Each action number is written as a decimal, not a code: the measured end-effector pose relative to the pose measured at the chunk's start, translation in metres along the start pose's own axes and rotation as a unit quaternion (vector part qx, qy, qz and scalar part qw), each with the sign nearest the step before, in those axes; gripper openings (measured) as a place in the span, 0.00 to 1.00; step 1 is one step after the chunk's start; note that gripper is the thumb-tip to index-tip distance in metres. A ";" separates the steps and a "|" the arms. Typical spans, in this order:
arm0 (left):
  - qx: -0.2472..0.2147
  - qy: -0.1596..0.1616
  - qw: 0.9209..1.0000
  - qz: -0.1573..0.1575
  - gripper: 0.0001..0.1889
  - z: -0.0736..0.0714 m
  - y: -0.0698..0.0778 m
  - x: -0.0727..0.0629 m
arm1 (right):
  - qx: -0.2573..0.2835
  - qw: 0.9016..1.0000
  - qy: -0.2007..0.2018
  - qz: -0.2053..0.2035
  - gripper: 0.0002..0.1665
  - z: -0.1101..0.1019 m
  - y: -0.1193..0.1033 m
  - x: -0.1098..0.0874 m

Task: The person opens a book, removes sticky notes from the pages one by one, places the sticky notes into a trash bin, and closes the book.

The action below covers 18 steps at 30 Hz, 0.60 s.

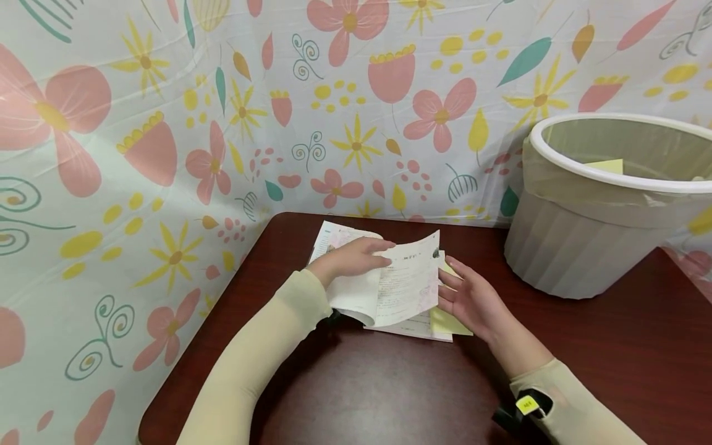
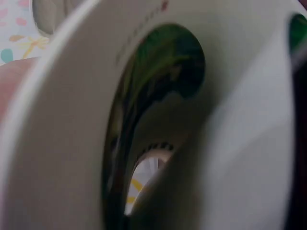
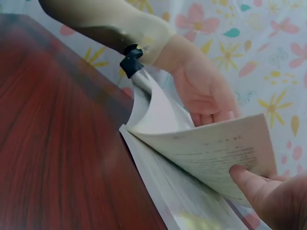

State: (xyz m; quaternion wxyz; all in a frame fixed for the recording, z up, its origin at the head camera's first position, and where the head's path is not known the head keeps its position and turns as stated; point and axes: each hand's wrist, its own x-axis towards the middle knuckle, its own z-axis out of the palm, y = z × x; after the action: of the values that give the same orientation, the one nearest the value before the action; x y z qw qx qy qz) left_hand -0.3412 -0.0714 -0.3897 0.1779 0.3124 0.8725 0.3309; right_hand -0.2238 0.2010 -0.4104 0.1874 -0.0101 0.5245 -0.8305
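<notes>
A paperback book point(image 1: 408, 278) with printed text lies open on the table, several of its leaves lifted and curling. My left hand point(image 1: 358, 256) rests across the raised leaves near the fold, its fingers pointing right. At their right edge my right hand point(image 1: 470, 296) touches the lifted page from beneath, fingers extended and their tips partly hidden by it. In the right wrist view, one digit lies against the printed page point(image 3: 201, 148). A yellow sheet point(image 1: 450, 321) shows under the lifted page at the right. Curved white paper point(image 2: 62, 129) fills much of the left wrist view.
A grey lined bin point(image 1: 567, 241) with a white rim stands on the dark wooden table point(image 1: 411, 383) at the right. Yellow paper point(image 1: 609, 165) shows inside it. A flower-patterned curtain point(image 1: 222, 123) hangs along the left and back sides of the table.
</notes>
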 end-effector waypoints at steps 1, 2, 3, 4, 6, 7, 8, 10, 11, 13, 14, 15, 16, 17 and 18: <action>0.014 0.000 1.000 -0.007 0.29 -0.001 -0.001 -0.004 | -0.002 1.000 -0.001 -0.004 0.33 0.003 0.001 0.003; 0.026 -0.001 1.000 -0.014 0.29 -0.002 -0.002 -0.009 | -0.008 1.000 -0.004 -0.008 0.31 0.006 0.002 0.006; 0.038 -0.002 0.999 -0.021 0.29 -0.002 -0.004 -0.013 | -0.018 1.000 -0.005 -0.012 0.30 0.009 0.004 0.008; 0.052 -0.004 0.998 -0.028 0.30 -0.002 -0.007 -0.017 | -0.027 0.999 -0.007 -0.017 0.29 0.012 0.005 0.011; 0.080 -0.008 0.996 -0.035 0.31 -0.002 -0.012 -0.024 | -0.044 0.999 -0.012 -0.027 0.28 0.018 0.009 0.017; 0.097 -0.010 0.995 -0.039 0.31 -0.001 -0.015 -0.028 | -0.051 0.998 -0.015 -0.031 0.27 0.021 0.010 0.019; 0.114 -0.012 0.993 -0.041 0.32 0.000 -0.017 -0.031 | -0.056 0.998 -0.016 -0.035 0.28 0.025 0.011 0.021; 0.155 -0.012 0.987 -0.046 0.34 0.003 -0.022 -0.036 | -0.063 0.997 -0.017 -0.040 0.28 0.031 0.013 0.025; 0.177 -0.012 0.983 -0.047 0.35 0.004 -0.024 -0.039 | -0.069 0.997 -0.014 -0.041 0.30 0.035 0.013 0.027; 0.213 -0.012 0.976 -0.050 0.38 0.007 -0.029 -0.043 | -0.082 0.996 -0.012 -0.040 0.34 0.042 0.014 0.030; 0.225 -0.013 0.973 -0.049 0.39 0.008 -0.031 -0.045 | -0.086 0.996 -0.007 -0.039 0.36 0.046 0.014 0.032; 0.235 -0.014 0.971 -0.048 0.40 0.008 -0.033 -0.046 | -0.090 0.995 -0.003 -0.040 0.38 0.049 0.015 0.034; 0.241 -0.015 0.969 -0.048 0.41 0.009 -0.035 -0.048 | -0.094 0.995 0.000 -0.041 0.40 0.052 0.016 0.035; 0.242 -0.017 0.969 -0.046 0.42 0.010 -0.038 -0.050 | -0.098 0.994 0.003 -0.042 0.40 0.055 0.017 0.037; 0.240 -0.019 0.969 -0.046 0.42 0.010 -0.040 -0.052 | -0.103 0.994 0.003 -0.045 0.41 0.058 0.019 0.039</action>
State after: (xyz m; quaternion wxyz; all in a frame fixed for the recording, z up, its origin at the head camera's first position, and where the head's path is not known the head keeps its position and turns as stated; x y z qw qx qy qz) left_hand -0.3144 -0.1240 -0.4191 0.1290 0.3115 0.9364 0.0972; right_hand -0.2420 0.1306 -0.4076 0.1467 -0.0506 0.6069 -0.7795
